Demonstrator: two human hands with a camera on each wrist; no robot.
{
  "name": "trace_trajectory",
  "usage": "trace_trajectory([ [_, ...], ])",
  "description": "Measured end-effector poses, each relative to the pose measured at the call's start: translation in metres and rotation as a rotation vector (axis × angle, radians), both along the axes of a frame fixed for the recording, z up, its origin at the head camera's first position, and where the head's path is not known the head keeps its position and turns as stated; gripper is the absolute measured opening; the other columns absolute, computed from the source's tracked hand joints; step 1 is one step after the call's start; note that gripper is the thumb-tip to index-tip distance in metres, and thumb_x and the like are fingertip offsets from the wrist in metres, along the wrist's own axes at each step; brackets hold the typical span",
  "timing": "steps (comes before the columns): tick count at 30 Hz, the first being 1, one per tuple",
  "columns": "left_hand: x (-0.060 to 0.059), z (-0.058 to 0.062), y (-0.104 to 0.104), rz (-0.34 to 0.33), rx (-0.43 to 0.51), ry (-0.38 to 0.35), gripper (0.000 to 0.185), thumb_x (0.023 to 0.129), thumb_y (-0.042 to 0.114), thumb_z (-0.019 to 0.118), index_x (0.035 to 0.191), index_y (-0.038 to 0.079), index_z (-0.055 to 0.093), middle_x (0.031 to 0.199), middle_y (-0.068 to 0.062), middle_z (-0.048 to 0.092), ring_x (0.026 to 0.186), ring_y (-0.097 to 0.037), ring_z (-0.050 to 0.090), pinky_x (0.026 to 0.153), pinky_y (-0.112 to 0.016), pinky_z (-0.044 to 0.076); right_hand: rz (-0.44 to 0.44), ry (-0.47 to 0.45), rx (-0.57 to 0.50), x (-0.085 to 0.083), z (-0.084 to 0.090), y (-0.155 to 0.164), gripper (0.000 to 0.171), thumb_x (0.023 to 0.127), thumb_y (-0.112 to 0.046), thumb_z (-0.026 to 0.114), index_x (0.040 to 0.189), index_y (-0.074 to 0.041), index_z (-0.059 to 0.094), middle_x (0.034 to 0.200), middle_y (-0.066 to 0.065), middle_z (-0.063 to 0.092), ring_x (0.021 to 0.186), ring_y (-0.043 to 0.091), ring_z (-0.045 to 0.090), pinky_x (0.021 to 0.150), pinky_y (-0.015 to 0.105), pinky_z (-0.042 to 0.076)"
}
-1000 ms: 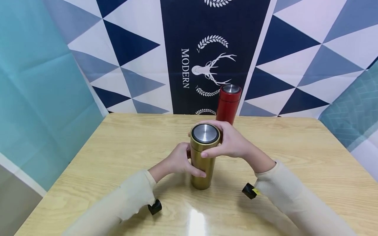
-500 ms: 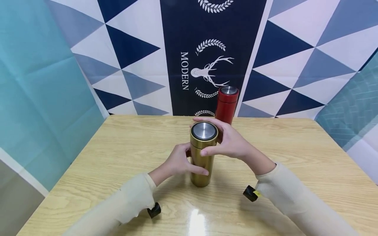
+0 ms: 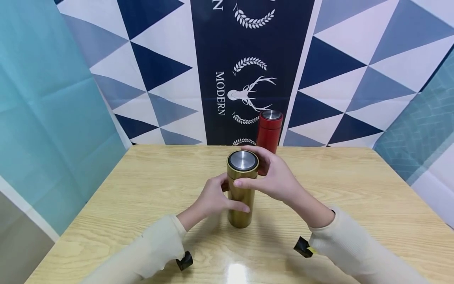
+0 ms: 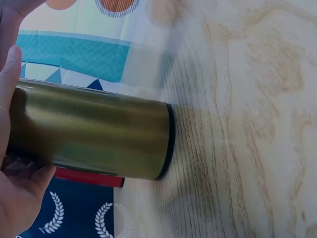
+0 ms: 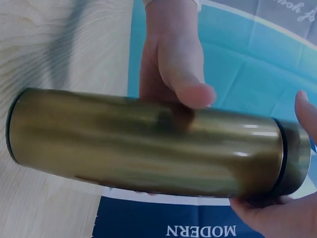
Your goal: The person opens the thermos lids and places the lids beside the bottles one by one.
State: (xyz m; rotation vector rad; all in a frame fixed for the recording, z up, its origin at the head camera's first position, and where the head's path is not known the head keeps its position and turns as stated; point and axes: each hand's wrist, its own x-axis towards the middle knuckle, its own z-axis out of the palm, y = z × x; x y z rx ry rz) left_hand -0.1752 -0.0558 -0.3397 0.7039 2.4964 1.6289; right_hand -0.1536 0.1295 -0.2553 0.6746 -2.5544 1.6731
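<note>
A gold flask (image 3: pixel 241 193) with a steel-topped lid (image 3: pixel 242 161) stands upright on the wooden table (image 3: pixel 142 189). My left hand (image 3: pixel 216 197) grips its body, thumb across the front. My right hand (image 3: pixel 273 175) grips the lid from the right, fingers curled round its rim. In the left wrist view the gold flask (image 4: pixel 94 131) fills the middle, its base toward the table, with my left hand (image 4: pixel 12 148) round it. In the right wrist view the gold flask (image 5: pixel 143 144) lies across the frame, with the left hand (image 5: pixel 173 54) behind it and my right hand (image 5: pixel 282 203) at the lid end.
A red flask (image 3: pixel 268 128) with a steel lid stands upright just behind the gold one, near the table's far edge. A patterned cloth (image 3: pixel 248 59) with triangles and a deer emblem hangs behind the table. Teal panels close in both sides.
The view has tilted down slightly, so the flasks sit lower in frame. Both hands keep their hold; the right hand's fingers have shifted a little round the lid.
</note>
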Motion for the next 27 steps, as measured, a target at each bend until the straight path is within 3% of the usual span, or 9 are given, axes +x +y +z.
trace_trajectory([
  [8, 0.0, -0.004, 0.001, 0.029, 0.122, 0.026, 0.064, 0.063, 0.019, 0.09, 0.12, 0.017, 0.061, 0.113, -0.001, 0.07, 0.1, -0.012, 0.066, 0.091, -0.026, 0.054, -0.081, 0.04, -0.025, 0.0, -0.001, -0.007, 0.068, 0.074, -0.012, 0.083, 0.135, -0.013, 0.052, 0.12, 0.011, 0.065, 0.091, 0.018, 0.06, 0.076, 0.019, 0.051],
  [18, 0.001, -0.014, 0.0, 0.031, 0.136, 0.024, 0.054, 0.065, 0.017, 0.089, 0.113, 0.016, 0.064, 0.105, -0.002, 0.072, 0.094, -0.009, 0.067, 0.088, -0.024, 0.055, -0.073, 0.054, 0.033, -0.001, -0.005, -0.005, 0.066, 0.074, -0.017, 0.083, 0.133, -0.016, 0.055, 0.113, 0.008, 0.066, 0.079, 0.019, 0.056, 0.065, 0.019, 0.046],
  [27, -0.003, -0.011, -0.002, -0.005, 0.114, 0.027, 0.056, 0.066, 0.02, 0.088, 0.117, 0.019, 0.064, 0.111, 0.002, 0.071, 0.1, -0.01, 0.067, 0.091, -0.026, 0.054, -0.067, 0.071, 0.068, -0.006, -0.003, -0.001, 0.067, 0.073, -0.018, 0.084, 0.132, -0.017, 0.055, 0.107, 0.006, 0.065, 0.076, 0.017, 0.054, 0.061, 0.019, 0.042],
])
